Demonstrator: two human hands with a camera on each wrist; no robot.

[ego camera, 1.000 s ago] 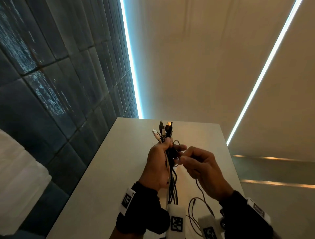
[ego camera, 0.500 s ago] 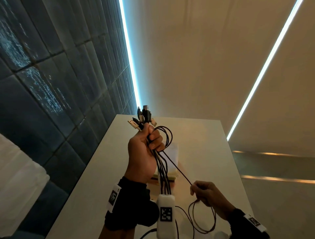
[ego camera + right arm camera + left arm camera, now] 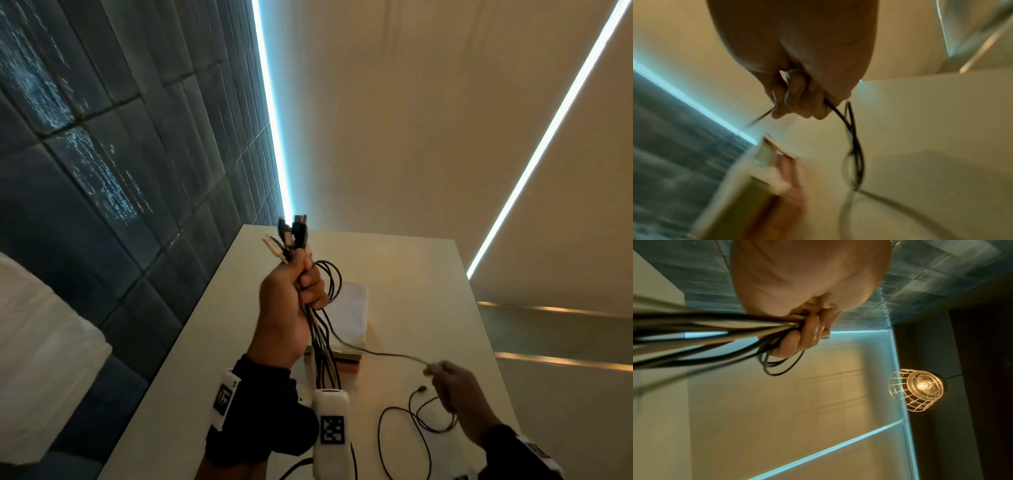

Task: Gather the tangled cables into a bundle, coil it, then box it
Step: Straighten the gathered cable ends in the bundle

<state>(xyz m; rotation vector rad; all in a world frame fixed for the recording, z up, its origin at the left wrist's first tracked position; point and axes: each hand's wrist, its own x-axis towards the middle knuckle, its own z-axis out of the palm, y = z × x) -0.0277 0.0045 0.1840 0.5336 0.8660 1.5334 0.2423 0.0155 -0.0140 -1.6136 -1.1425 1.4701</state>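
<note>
Left hand (image 3: pixel 286 308) grips cables (image 3: pixel 322 346); box (image 3: pixel 349 318) half-hidden.

Two LED strips (image 3: pixel 274 130) are supplying cool, bright light along the wall joints above and beyond the hands, blooming slightly in the head view. A caged pendant lamp (image 3: pixel 917 389) is glowing warm amber to the right of the left hand (image 3: pixel 809 288) in the left wrist view, with dark surroundings beside it. The tiled wall (image 3: pixel 102 154) is catching speckled glare. The right hand (image 3: pixel 459 394) is appearing dim and motion-blurred. The right wrist view is smearing heavily below the hand, where the box (image 3: pixel 748 186) is out of focus. Straight lines are bending toward the frame edges.
</note>
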